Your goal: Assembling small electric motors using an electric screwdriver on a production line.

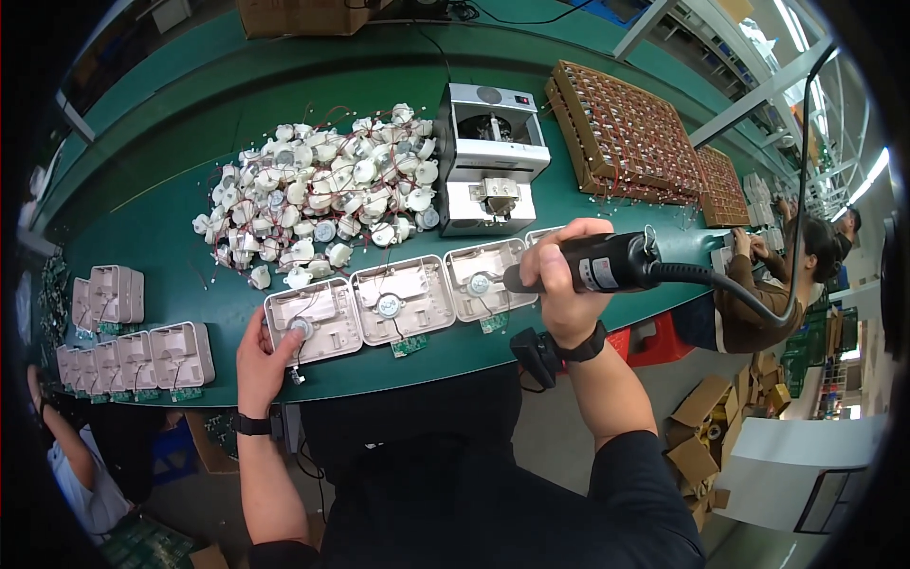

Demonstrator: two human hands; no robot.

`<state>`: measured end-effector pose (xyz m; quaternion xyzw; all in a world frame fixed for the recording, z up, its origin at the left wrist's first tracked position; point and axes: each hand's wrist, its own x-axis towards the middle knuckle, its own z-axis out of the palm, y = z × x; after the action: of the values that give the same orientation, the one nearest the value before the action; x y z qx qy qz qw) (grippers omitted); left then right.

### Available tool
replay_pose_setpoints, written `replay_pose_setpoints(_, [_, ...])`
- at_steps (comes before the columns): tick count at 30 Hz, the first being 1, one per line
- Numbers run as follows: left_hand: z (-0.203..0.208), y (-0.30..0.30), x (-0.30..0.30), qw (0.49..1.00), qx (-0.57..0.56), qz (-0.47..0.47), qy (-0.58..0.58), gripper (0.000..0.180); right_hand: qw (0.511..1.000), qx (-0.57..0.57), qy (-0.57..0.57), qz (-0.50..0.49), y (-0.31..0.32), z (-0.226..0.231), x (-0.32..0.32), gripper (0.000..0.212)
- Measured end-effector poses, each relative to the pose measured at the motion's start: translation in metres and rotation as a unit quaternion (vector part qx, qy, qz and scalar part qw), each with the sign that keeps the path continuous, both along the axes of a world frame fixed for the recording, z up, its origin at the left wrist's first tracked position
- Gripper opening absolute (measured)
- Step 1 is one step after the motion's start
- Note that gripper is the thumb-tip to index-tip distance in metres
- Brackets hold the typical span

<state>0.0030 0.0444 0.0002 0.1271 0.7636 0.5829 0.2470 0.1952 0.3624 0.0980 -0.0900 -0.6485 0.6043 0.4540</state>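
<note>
My left hand (259,368) grips the left end of a beige plastic housing (327,339). Its fingers lie along the outer wall, and its thumb presses by a round metal-faced part (300,328) inside. In my right hand (573,294) is a black electric screwdriver (607,263), held nearly level with its nose to the left. The nose reaches over a third housing (463,258), near the round part (479,284) there; I cannot tell whether the bit touches it. Between them sits another housing (403,283), with a green circuit board (410,345) hanging out on wires.
A big heap of white round parts with red wires (322,190) lies behind the row. Beside it stands a screw feeder (493,156). Brown partitioned trays (630,133) are at back right, more housings (133,360) at left. A co-worker (777,284) sits at right.
</note>
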Motion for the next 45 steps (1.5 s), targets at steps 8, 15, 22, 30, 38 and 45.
replay_pose_setpoints(8, [0.000,0.000,-0.001,1.000,-0.016,-0.001,-0.001,0.067,0.999,-0.036,-0.019,-0.035,0.004,-0.019,-0.012,0.024])
replay_pose_setpoints(15, [-0.004,-0.001,-0.005,1.000,-0.014,-0.011,0.002,0.066,0.999,0.001,-0.043,-0.012,0.008,-0.017,-0.012,0.022])
replay_pose_setpoints(22, [-0.007,0.013,0.009,1.000,-0.025,-0.010,0.013,0.066,0.997,0.001,0.079,-0.028,0.035,0.046,-0.037,0.016])
replay_pose_setpoints(30, [-0.013,0.028,0.017,0.992,-0.089,-0.013,0.084,0.072,0.999,0.000,-0.010,-0.050,0.049,0.036,-0.051,0.019])
replay_pose_setpoints(38, [-0.018,0.027,0.015,0.994,-0.074,-0.006,0.082,0.069,1.000,-0.004,0.023,-0.011,0.004,0.013,-0.004,0.022])
replay_pose_setpoints(45, [-0.017,0.029,0.017,0.996,-0.059,-0.003,0.069,0.067,0.999,-0.020,-0.033,-0.026,0.007,-0.015,-0.005,0.023])
